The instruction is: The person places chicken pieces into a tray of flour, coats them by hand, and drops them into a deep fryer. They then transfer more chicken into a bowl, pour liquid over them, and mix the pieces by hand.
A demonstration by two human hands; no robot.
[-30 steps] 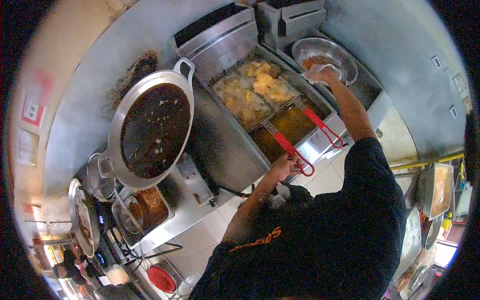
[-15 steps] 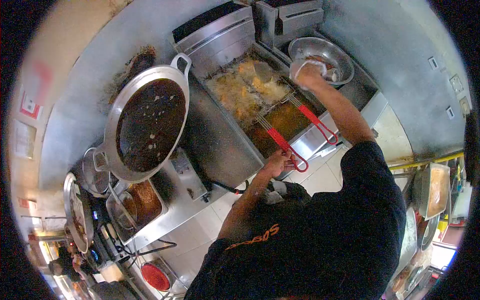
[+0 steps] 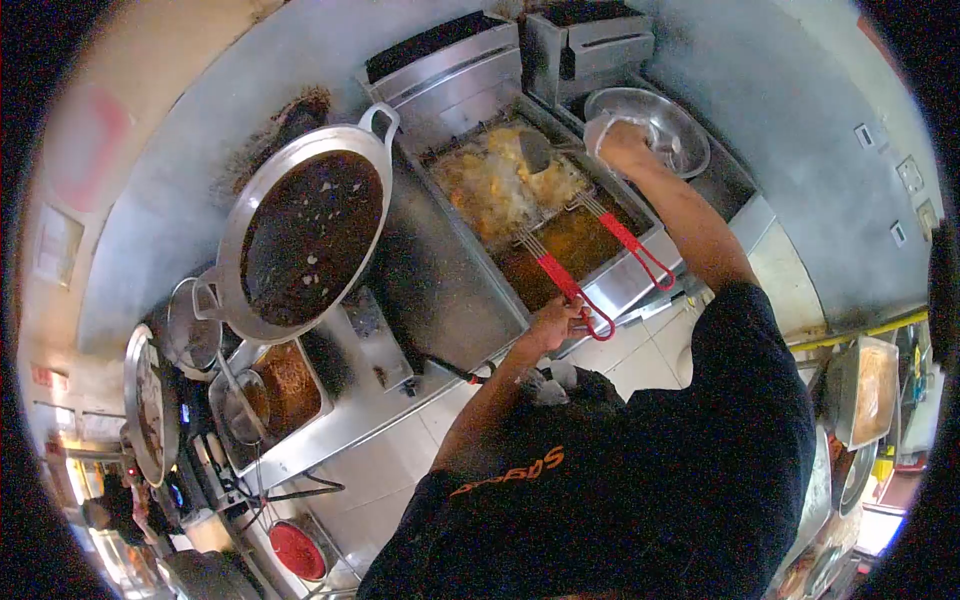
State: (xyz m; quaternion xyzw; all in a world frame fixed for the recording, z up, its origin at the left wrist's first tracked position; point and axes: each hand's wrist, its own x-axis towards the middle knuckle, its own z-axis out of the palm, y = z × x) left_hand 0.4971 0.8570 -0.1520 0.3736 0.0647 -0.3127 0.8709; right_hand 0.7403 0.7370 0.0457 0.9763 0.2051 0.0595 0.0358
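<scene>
My left hand is closed around the red-coated handle of a fry basket, near its looped end. The wire part sits in the deep fryer, where battered pieces bubble in hot oil. A dark, flat oval thing shows among the foam. Beside it rests a second basket with a red handle, which neither hand touches. My right hand, with a whitish, see-through covering over its fingers, is at the left rim of a metal bowl. The covering and blur hide its grip.
A large two-handled pan of dark liquid stands left of the fryer. Below it are a metal tray of brown food and a strainer. A red-filled round container sits lower left. Steel trays stack at right.
My right hand has shifted slightly left and up, from over the bowl to its rim. More steam and foam show over the fryer. My left hand stays on the basket handle.
</scene>
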